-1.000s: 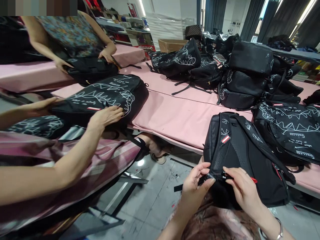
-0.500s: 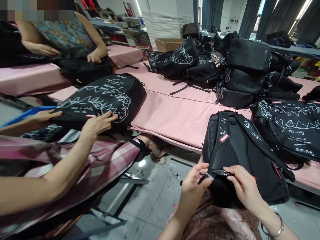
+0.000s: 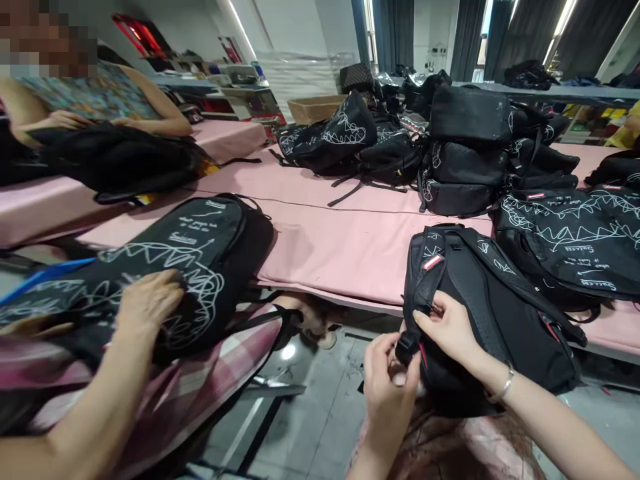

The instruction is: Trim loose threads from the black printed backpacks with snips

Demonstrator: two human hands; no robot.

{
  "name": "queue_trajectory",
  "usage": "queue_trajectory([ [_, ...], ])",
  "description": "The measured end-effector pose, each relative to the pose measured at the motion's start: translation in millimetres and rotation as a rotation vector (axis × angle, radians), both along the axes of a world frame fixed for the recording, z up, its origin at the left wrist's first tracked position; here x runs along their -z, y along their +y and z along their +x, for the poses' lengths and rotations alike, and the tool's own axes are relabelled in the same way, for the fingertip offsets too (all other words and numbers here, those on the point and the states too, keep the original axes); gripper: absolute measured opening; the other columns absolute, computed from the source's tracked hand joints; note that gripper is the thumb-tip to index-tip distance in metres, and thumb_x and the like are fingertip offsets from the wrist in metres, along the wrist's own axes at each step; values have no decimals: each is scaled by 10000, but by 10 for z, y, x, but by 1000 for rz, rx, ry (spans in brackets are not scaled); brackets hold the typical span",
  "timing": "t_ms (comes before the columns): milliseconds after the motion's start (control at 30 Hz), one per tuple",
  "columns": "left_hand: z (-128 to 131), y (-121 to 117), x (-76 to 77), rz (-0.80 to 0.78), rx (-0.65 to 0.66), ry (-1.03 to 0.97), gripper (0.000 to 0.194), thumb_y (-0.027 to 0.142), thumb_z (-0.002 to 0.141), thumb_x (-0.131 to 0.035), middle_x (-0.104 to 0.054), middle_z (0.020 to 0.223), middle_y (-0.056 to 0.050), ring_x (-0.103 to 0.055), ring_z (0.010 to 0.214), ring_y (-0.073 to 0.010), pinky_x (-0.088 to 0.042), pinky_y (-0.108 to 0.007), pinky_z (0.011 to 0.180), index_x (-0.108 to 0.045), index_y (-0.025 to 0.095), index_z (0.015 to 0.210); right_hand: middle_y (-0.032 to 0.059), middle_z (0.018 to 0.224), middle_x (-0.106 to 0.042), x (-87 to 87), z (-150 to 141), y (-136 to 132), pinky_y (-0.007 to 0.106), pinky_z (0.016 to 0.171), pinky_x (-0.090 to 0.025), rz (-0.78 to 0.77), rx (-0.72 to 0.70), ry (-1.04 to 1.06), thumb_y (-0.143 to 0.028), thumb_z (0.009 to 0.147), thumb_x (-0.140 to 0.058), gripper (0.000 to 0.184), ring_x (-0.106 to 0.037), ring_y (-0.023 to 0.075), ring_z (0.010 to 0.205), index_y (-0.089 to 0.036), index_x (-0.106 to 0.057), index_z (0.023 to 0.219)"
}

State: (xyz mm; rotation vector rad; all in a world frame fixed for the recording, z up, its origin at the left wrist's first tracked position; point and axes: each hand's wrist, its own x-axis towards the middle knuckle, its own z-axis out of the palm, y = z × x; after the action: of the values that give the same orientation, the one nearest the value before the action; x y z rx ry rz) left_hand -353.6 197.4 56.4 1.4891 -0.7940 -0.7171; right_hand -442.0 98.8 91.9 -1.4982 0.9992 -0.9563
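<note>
Head view. L hand (image 3: 393,370): thumb + fingers closed round black buckle (image 3: 407,345) at strap end. R hand (image 3: 445,327) just above & right of it, fingertips pinched on small dark item (image 3: 434,308) at shoulder strap (image 3: 425,288); item too small to ID. Black backpack (image 3: 525,337) under & to right of both hands, strap side up, near end toward person's lap. Red-white tag (image 3: 432,262) on strap, just beyond R hand. Thin red strip (image 3: 424,358) btwn hands, below R fingertips; can't tell what it's part of. Silver bracelet (image 3: 503,385) on R wrist.

Pink surface (image 3: 330,247) ahead of hands. Printed backpack (image 3: 575,233) on it, beyond & right of R hand. Stacked bags (image 3: 467,157) farther ahead. Well left of L hand: co-worker's hand (image 3: 150,300), fingers bent, on scribbled backpack (image 3: 197,227). Farther off, 2nd person w/ black bag (image 3: 120,160).
</note>
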Motion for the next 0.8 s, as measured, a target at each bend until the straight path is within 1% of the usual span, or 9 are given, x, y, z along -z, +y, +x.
queue_trajectory([
  [67,73,-15,-15,16,5,-117,286,285,695,-655,-571,1020,-86,-537,905,-195,-420,-269,811,-642,198,967,5,721,-574,-19,12,-31,218,589,-425,-61,-27,104,-264,733,-566,127,-531,123,658,-142,-538,756],
  [100,104,-23,-29,29,20,-99,258,291,698,-650,-595,978,-82,-548,883,-195,-425,-273,806,-660,193,937,-8,685,-552,-18,0,-40,212,567,-408,-85,-48,138,-283,737,-575,145,-511,114,625,-146,-527,742],
  [133,129,-33,-46,43,41,-8,254,295,694,-653,-616,957,-78,-558,885,-198,-428,-278,816,-669,185,922,-17,670,-534,-11,-23,-47,211,559,-397,-108,-71,150,-306,743,-582,168,-496,110,611,-150,-520,755],
  [200,156,-58,-72,57,85,290,266,303,681,-666,-643,945,-78,-577,911,-210,-435,-294,842,-671,157,904,-15,714,-533,25,-101,-49,220,594,-402,-149,-99,134,-347,784,-558,204,-498,117,652,-161,-515,855],
  [300,167,-104,-69,56,142,757,284,275,664,-687,-661,932,-90,-602,913,-217,-450,-322,855,-655,117,897,13,845,-544,131,-265,-8,248,682,-415,-232,-40,167,-318,873,-452,194,-511,130,750,-182,-484,1008],
  [400,167,-140,-24,58,143,1013,259,214,645,-707,-670,925,-90,-612,912,-192,-440,-306,894,-651,102,872,40,889,-540,273,-416,84,273,719,-414,-402,-19,265,-225,876,-452,138,-509,147,797,-182,-500,999],
  [533,137,-146,17,42,144,1088,236,195,665,-696,-665,964,-90,-613,902,-168,-454,-275,872,-648,96,874,68,924,-548,414,-481,181,302,766,-427,-607,-82,287,-144,868,-456,154,-508,171,873,-176,-508,1009],
  [633,101,-130,13,36,158,1085,210,187,689,-680,-667,939,-84,-618,881,-166,-460,-277,865,-648,96,875,72,924,-554,434,-442,184,306,753,-439,-657,-88,292,-130,867,-456,160,-516,174,865,-172,-506,1014],
  [800,93,-100,0,39,179,1081,191,171,709,-666,-669,900,-82,-621,865,-159,-458,-265,865,-649,93,882,66,871,-574,431,-408,144,306,735,-445,-712,-69,308,-113,877,-438,108,-530,169,825,-163,-521,923],
])
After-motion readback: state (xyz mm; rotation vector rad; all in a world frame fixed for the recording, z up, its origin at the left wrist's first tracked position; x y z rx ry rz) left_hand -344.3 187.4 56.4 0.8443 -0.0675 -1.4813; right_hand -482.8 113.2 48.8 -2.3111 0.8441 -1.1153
